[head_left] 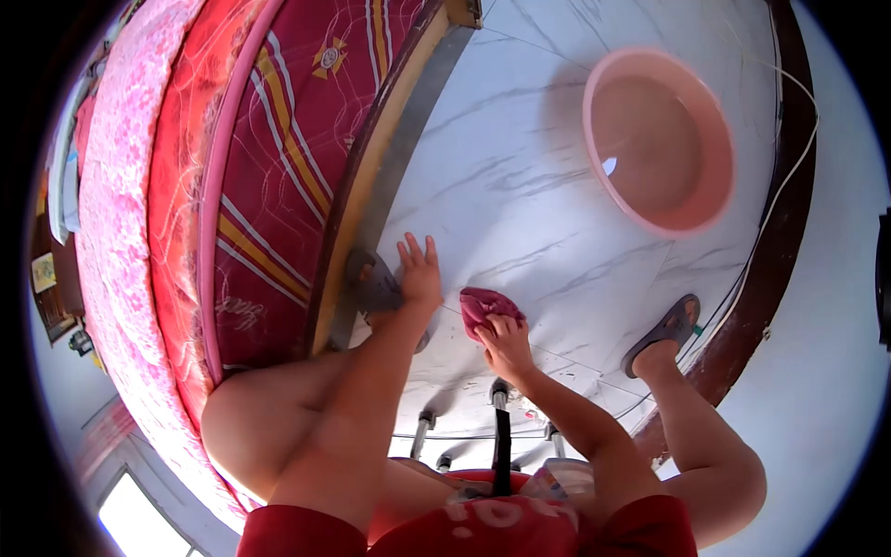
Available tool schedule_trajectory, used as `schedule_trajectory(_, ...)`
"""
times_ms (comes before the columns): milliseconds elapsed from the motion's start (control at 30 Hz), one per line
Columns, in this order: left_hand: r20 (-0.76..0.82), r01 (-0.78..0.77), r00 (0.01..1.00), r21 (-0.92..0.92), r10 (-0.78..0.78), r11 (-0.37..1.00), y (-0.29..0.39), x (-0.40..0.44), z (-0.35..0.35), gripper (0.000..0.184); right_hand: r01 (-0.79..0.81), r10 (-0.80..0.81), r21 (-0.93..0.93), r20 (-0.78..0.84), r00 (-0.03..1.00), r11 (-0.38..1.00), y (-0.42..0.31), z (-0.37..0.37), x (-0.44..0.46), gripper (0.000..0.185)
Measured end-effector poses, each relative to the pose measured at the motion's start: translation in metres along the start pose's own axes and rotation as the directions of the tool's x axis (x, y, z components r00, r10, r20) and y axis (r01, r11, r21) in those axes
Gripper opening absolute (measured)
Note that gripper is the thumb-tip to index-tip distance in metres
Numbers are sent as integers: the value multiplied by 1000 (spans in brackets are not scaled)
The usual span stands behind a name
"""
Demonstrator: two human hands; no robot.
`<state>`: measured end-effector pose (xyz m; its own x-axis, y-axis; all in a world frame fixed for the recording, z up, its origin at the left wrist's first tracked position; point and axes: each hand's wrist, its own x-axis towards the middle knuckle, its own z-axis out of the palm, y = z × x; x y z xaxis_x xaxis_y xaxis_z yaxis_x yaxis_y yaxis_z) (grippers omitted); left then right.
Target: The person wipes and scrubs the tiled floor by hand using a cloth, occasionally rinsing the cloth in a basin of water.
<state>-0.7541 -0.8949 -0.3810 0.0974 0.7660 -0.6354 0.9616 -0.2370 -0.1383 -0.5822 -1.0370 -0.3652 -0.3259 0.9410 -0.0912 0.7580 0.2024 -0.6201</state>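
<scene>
My right hand (507, 346) presses a crumpled dark pink cloth (486, 304) against the floor, its fingers bent over the cloth's near edge. The marbled white tile floor (501, 204) spreads out around it. To the left, my left hand (420, 272) holds nothing, with its fingers spread and pointing away from me. It is close to the grey slipper (369, 278) on my left foot, beside the bed frame. Farther off at the right stands a pink plastic basin (715, 176) with cloudy water in it.
A bed with a maroon striped mattress (278, 186) and wooden frame (371, 158) runs along the left. At the right, a white cable (789, 176) trails along the dark baseboard (784, 223). My other slipper (664, 327) is near it. Metal stool legs (422, 434) stand beneath me.
</scene>
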Motion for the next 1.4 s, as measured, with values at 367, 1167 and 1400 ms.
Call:
schedule_trajectory(367, -311, 70, 949, 34, -56, 997, 3, 13, 45, 65, -254, 228, -110, -207, 951, 961, 136, -109, 140, 50)
schedule_trajectory(1167, -86, 9, 996, -298, -37, 954, -8, -9, -15, 79, -465, 459, 7, -176, 871, 885, 113, -72, 313, 33)
schedule_trajectory(1400, -294, -24, 945, -504, -146, 863, -16, 11, 15, 64, 261, -264, -222, 18, 964, 939, 24, 19, 104, 39)
